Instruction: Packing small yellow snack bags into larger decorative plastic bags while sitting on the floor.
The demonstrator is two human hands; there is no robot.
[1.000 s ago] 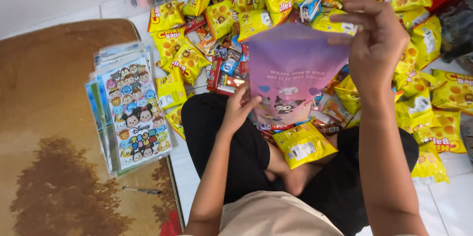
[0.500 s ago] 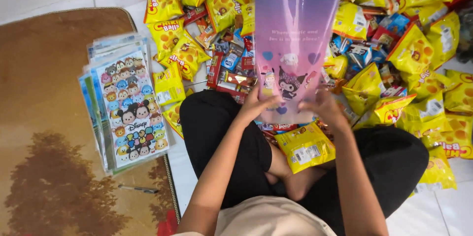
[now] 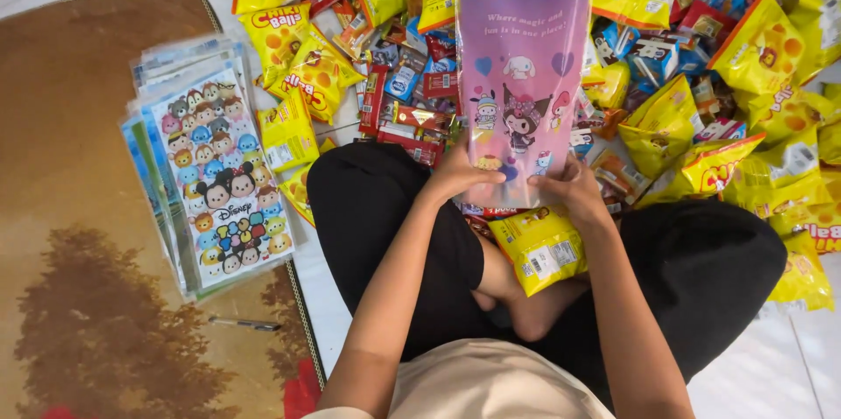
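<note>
Head view. White floor tiles [image 3: 780, 384] carry a brown rug [image 3: 88, 296] on my left and a wide heap of yellow snack packets [image 3: 762, 51] mixed with small red and blue sweets [image 3: 412, 86] ahead of the crossed legs in black trousers [image 3: 701, 270]. I see a pink-and-purple cartoon gift bag [image 3: 526, 51] held upright over that heap, its lower edge just above the knees. Left hand [image 3: 464, 176]: fingers curled closed on the bag's bottom left corner, thumb on the front face, forearm running up from the lap. Right hand [image 3: 574, 187]: closed likewise on the bottom right corner, wrist bent slightly inward. Both hands lie close together at the bag's base. One yellow packet [image 3: 539, 248] rests between the legs, just below the hands. A stack of cartoon-printed bags [image 3: 219, 183] lies on the rug's edge, with a pen [image 3: 245, 324] near it.
</note>
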